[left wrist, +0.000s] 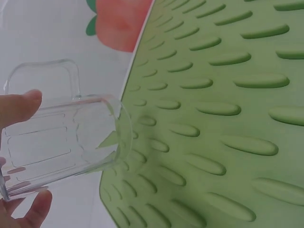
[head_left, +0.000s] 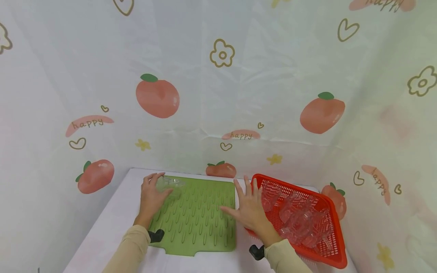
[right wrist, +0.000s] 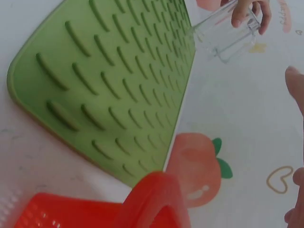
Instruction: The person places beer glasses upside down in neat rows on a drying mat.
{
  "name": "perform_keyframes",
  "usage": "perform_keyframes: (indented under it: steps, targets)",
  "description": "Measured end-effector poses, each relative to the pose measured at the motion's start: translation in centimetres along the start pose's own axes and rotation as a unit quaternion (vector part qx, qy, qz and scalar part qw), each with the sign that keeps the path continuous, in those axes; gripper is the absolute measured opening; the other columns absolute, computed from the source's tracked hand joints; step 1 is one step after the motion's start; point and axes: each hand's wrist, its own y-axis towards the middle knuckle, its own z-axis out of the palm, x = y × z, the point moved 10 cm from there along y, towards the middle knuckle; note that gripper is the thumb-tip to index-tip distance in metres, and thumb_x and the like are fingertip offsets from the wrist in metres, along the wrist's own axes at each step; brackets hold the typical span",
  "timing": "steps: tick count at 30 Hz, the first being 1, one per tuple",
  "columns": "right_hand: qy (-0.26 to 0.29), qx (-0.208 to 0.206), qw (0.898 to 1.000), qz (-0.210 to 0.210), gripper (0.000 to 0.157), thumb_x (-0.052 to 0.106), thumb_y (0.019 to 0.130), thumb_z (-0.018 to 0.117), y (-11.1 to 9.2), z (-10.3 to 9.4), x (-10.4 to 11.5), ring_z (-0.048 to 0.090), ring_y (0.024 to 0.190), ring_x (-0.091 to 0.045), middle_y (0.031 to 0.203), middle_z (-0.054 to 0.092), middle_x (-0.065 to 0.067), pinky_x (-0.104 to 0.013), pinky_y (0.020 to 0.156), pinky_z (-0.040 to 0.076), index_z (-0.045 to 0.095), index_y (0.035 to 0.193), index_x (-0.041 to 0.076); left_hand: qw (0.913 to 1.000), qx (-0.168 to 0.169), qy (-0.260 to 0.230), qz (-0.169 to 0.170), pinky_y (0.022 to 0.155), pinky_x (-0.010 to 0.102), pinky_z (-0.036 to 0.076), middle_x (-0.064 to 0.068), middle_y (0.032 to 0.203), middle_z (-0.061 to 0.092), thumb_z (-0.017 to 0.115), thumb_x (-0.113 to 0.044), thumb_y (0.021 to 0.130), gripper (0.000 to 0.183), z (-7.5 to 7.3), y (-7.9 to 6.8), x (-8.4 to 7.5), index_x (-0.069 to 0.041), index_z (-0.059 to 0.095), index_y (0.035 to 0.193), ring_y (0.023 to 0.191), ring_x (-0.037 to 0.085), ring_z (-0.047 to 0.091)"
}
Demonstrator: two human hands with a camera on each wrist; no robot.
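A clear mug with a handle [left wrist: 61, 142] is gripped by my left hand [head_left: 151, 197] over the far left corner of the green drying mat [head_left: 201, 212]. Fingers and thumb hold the mug near one end, while its other end points toward the ridged mat. In the right wrist view the same mug [right wrist: 228, 33] overlaps the mat's edge. My right hand [head_left: 252, 210] has its fingers spread and holds nothing. It hovers between the mat's right side and the red basket [head_left: 336, 227].
Inside the basket, on the right of the white table [head_left: 99, 231], lie several clear glass-like mugs [head_left: 302, 220], heaped together. A white curtain [head_left: 205, 94] printed with fruit, hearts and flowers rises behind the table and on both sides.
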Motion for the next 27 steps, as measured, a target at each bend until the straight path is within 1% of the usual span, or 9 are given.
perform_keyframes:
  steps: [4, 7, 8, 13, 18, 23, 27]
  targets:
    - [-0.001, 0.002, 1.000, 0.006, 0.109, 0.082, 0.079, 0.061, 0.0, 0.0, -0.7, 0.006, 0.156, -0.053, 0.170, 0.014, -0.020, -0.079, 0.118, 0.016, 0.025, 0.164, 0.024, 1.0000, 0.006, 0.005, 0.000, 0.101, 0.066, 0.042, 0.019, 0.151, 0.040, 0.088, -0.017, 0.079, 0.070, 0.6, 0.4, 0.0, -0.017, 0.057, 0.142, 0.134, 0.047, 0.041]
    - [0.002, 0.016, 1.000, 0.018, 0.110, 0.084, 0.079, 0.060, 0.0, 0.2, -1.3, 0.004, 0.156, -0.051, 0.171, 0.010, -0.019, -0.078, 0.120, 0.011, 0.023, 0.164, 0.024, 0.9998, 0.003, 0.017, 0.003, 0.098, 0.065, 0.044, 0.019, 0.151, 0.039, 0.088, -0.018, 0.079, 0.069, 0.9, 0.6, -0.1, -0.017, 0.058, 0.142, 0.131, 0.047, 0.041]
    - [0.001, 0.017, 1.000, 0.020, 0.111, 0.084, 0.078, 0.060, 0.0, 0.2, -1.4, 0.005, 0.156, -0.052, 0.171, 0.011, -0.019, -0.078, 0.120, 0.011, 0.024, 0.164, 0.023, 0.9998, 0.000, 0.020, 0.006, 0.098, 0.064, 0.044, 0.019, 0.152, 0.039, 0.088, -0.018, 0.080, 0.069, 0.9, 0.6, -0.2, -0.017, 0.058, 0.142, 0.131, 0.047, 0.041]
    - [-0.006, 0.031, 0.999, 0.037, 0.111, 0.083, 0.079, 0.060, -0.2, 0.1, -2.3, 0.005, 0.157, -0.051, 0.172, 0.004, -0.016, -0.077, 0.120, 0.011, 0.022, 0.164, 0.023, 0.9993, -0.011, 0.030, 0.017, 0.096, 0.062, 0.046, 0.017, 0.154, 0.037, 0.087, -0.018, 0.082, 0.067, 1.1, 1.2, -0.3, -0.019, 0.058, 0.142, 0.131, 0.045, 0.041]
    - [-0.001, 0.040, 0.998, 0.049, 0.112, 0.083, 0.080, 0.060, -0.5, 0.0, -3.2, 0.002, 0.157, -0.050, 0.173, -0.002, -0.015, -0.077, 0.120, 0.009, 0.019, 0.165, 0.022, 0.9994, -0.012, 0.026, 0.018, 0.096, 0.064, 0.047, 0.018, 0.156, 0.035, 0.086, -0.017, 0.083, 0.067, 1.3, 1.9, 0.1, -0.019, 0.057, 0.143, 0.135, 0.047, 0.039]
    - [0.003, 0.034, 0.998, 0.052, 0.112, 0.083, 0.080, 0.059, -0.7, -0.3, -3.8, 0.004, 0.157, -0.050, 0.173, 0.003, -0.017, -0.077, 0.120, 0.011, 0.022, 0.164, 0.020, 0.9996, -0.001, 0.027, 0.003, 0.103, 0.065, 0.043, 0.018, 0.158, 0.034, 0.085, -0.017, 0.084, 0.068, 1.5, 2.5, 0.7, -0.017, 0.055, 0.146, 0.138, 0.048, 0.036]
    - [0.010, 0.025, 0.998, 0.054, 0.110, 0.080, 0.081, 0.061, -0.9, -0.6, -4.1, 0.006, 0.156, -0.051, 0.172, 0.006, -0.017, -0.078, 0.119, 0.011, 0.024, 0.164, 0.018, 0.9996, 0.008, 0.028, -0.004, 0.104, 0.065, 0.043, 0.018, 0.159, 0.034, 0.085, -0.017, 0.084, 0.069, 1.7, 2.8, 1.0, -0.017, 0.055, 0.146, 0.139, 0.049, 0.036]
